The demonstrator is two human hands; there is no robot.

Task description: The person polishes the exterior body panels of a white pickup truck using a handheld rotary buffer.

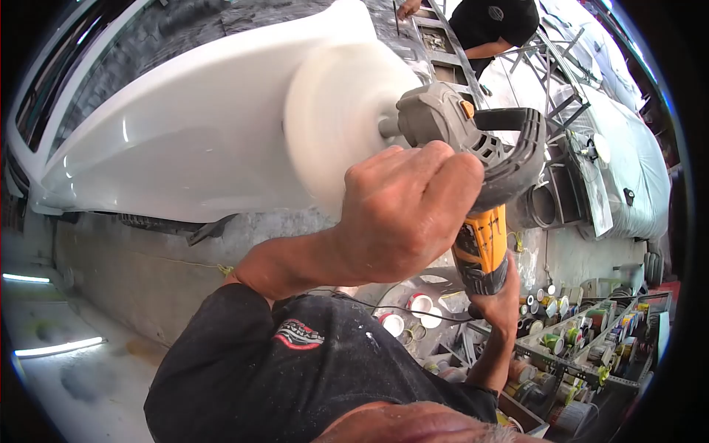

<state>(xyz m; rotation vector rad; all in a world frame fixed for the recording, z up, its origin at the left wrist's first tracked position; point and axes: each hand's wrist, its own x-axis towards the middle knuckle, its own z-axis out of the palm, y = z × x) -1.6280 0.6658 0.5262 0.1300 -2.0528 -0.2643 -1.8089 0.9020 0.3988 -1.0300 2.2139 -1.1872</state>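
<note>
An orange, grey and black power polisher (481, 240) is in both of my hands. My left hand (408, 207) is closed in a fist at the black loop handle (526, 159), near the grey gear head. Farther back, my right hand (500, 299) wraps round the rear of the body, its fingers partly hidden. The white round polishing pad (343, 122) is blurred as if spinning. It is against or very close to a glossy white curved vehicle panel (185, 155); the contact edge is hidden.
Another person (495, 26) in a dark shirt stands beyond a metal ladder frame (447, 52). At right are a plastic-covered vehicle (628, 170) and shelves (561, 362) holding many paint cans. A dark cord (369, 303) runs past my shirt.
</note>
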